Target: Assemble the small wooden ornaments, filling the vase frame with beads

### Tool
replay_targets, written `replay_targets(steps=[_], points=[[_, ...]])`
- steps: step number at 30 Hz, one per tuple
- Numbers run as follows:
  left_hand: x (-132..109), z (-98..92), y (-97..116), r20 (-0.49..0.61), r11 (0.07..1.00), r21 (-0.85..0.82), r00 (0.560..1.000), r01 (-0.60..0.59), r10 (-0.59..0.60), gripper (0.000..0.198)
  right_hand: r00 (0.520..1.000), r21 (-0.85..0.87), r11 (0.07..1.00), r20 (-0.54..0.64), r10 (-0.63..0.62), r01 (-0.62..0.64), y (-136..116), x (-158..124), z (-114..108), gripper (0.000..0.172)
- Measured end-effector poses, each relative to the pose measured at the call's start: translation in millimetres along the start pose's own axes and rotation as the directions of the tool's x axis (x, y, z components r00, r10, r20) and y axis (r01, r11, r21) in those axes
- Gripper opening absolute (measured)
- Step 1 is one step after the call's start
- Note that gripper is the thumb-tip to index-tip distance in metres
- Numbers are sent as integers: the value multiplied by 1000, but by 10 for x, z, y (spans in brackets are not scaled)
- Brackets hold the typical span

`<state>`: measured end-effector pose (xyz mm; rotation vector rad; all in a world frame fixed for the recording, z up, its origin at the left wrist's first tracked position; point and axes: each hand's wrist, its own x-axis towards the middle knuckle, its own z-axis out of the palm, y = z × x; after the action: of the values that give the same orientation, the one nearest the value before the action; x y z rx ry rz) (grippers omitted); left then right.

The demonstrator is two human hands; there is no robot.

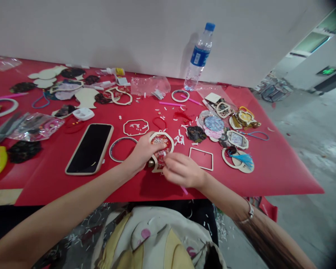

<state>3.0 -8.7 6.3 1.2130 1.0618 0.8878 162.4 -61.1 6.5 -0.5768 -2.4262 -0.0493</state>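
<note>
Recording the left hand (141,152), its fingers curled over the rim of a thin wooden frame (168,137) lined with red beaded fabric (160,156), holding it on the red-covered worktop (268,179) directly before us. We are judging the piece light and stiff, though fragile at its narrow rim, so best held by the edge. The right hand (182,170) is half closed, its fingertips (165,169) resting on the fabric; we cannot tell whether they are pinching anything. Nearest it, we are counting three empty frames: one round hoop (122,148), one square frame (201,158), one scalloped frame (136,127).
</note>
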Motion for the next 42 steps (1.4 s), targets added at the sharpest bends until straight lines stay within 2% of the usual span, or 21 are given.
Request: replay_targets(steps=[2, 3, 4, 5, 7, 8, 9, 11, 16, 20, 23, 26, 29, 31, 37, 42], points=[[13, -9, 1, 9, 1000, -15, 1000, -17, 17, 33, 998, 73, 996, 24, -54, 52, -61, 11, 26, 17], [17, -11, 4, 21, 1000, -21, 1000, -22, 22, 35, 1000, 110, 994, -10, -18, 19, -74, 8, 38, 16], [18, -12, 8, 40, 999, -29, 999, -20, 21, 37, 995, 135, 989, -74, 69, -59, -71, 0, 45, 15], [18, -10, 12, 55, 999, -42, 998, -11, 13, 40, 962, 149, 972, -179, 206, -180, -53, -11, 45, 14], [14, -2, 20, 86, 995, -91, 996, 34, -26, 43, 869, 155, 919, -300, 394, -363, 14, -32, 18, 13], [11, 2, 23, 106, 990, -127, 993, 67, -54, 44, 775, 176, 858, -370, 512, -482, 54, -39, -5, 10], [8, 5, 26, 128, 981, -167, 989, 100, -80, 44, 715, 200, 808, -382, 585, -555, 90, -41, -30, 7], [1, 5, 27, 161, 961, -229, 980, 153, -118, 43, 659, 237, 737, -335, 674, -633, 140, -34, -70, 6], [2, -26, 0, 178, 962, -224, 977, 153, -114, 44, 702, 228, 738, -228, 675, -635, 143, -15, -40, 10], [6, -28, -7, 156, 981, -160, 984, 112, -87, 43, 697, 238, 722, -193, 691, -650, 138, -29, 16, 11], [-1, -11, 6, 153, 988, -123, 986, 91, -72, 40, 652, 272, 667, -157, 742, -693, 142, -33, 38, 3], [-4, 0, 10, 129, 995, -72, 990, 71, -61, 38, 576, 337, 576, -111, 810, -745, 139, -27, 56, 8], [-1, 0, -3, 118, 997, -47, 991, 69, -63, 36, 544, 407, 520, -65, 837, -751, 137, -21, 65, 8], [0, -2, -11, 117, 997, -45, 992, 61, -56, 35, 554, 404, 532, -71, 829, -744, 140, -22, 63, 6], [-4, -12, -22, 121, 996, -65, 991, 58, -50, 36, 683, 299, 688, -141, 717, -661, 167, -60, 91, 11], [10, -28, -58, 128, 997, -63, 991, 44, -35, 34, 702, 270, 711, -148, 697, -649, 193, -105, 146, 15]])
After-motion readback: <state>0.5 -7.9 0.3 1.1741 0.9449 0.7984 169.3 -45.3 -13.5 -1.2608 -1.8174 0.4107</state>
